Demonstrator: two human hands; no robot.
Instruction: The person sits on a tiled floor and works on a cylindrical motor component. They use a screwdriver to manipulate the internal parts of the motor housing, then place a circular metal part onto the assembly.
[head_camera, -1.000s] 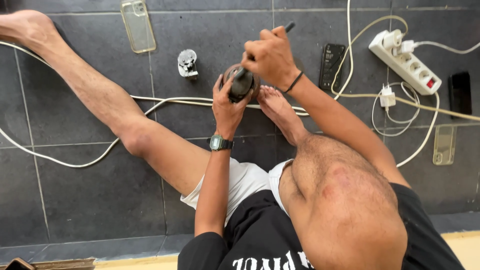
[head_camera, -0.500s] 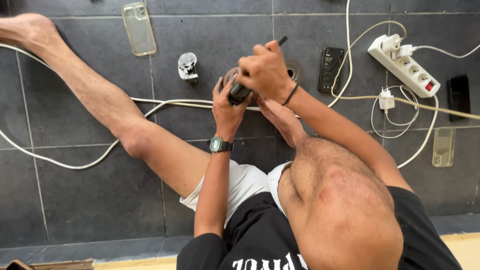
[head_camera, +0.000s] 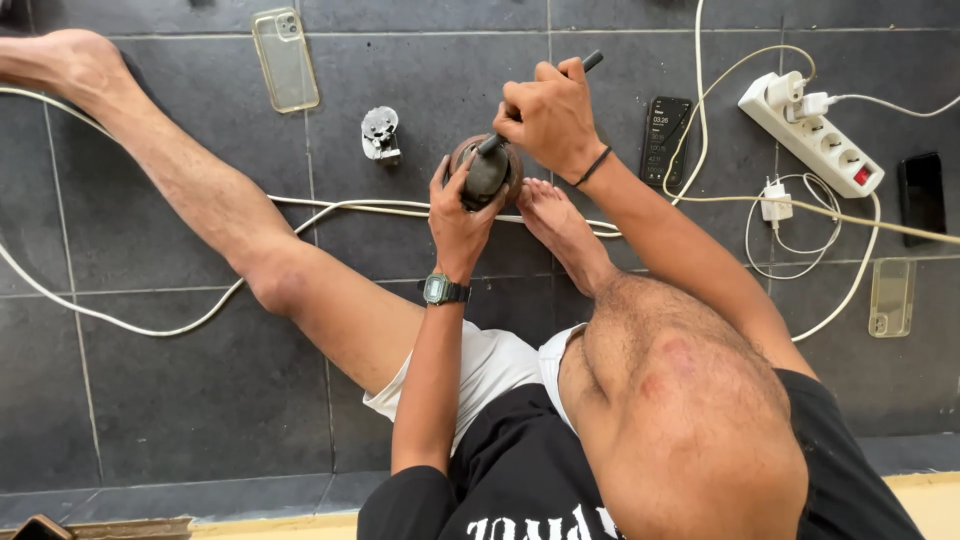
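Observation:
I sit on a dark tiled floor with my legs spread. My left hand (head_camera: 458, 222) grips a small dark rounded part (head_camera: 485, 172) held over a round brownish piece on the floor. My right hand (head_camera: 545, 118) is closed around a black-handled screwdriver (head_camera: 590, 62), whose tip goes down into the dark part. A small grey plug-like part (head_camera: 380, 133) lies on the tile just left of my hands. My right foot (head_camera: 556, 222) rests directly below the right hand.
A white power strip (head_camera: 812, 135) with a charger sits at the upper right. A dark phone (head_camera: 666, 140) lies beside my right forearm, another black phone (head_camera: 921, 198) at the far right. Clear phone cases (head_camera: 285, 60) (head_camera: 890, 297) lie around. White cables (head_camera: 330, 210) cross the floor.
Both hands with the dark part and screwdriver have shifted slightly up and left, and the right hand has turned a little on the screwdriver handle.

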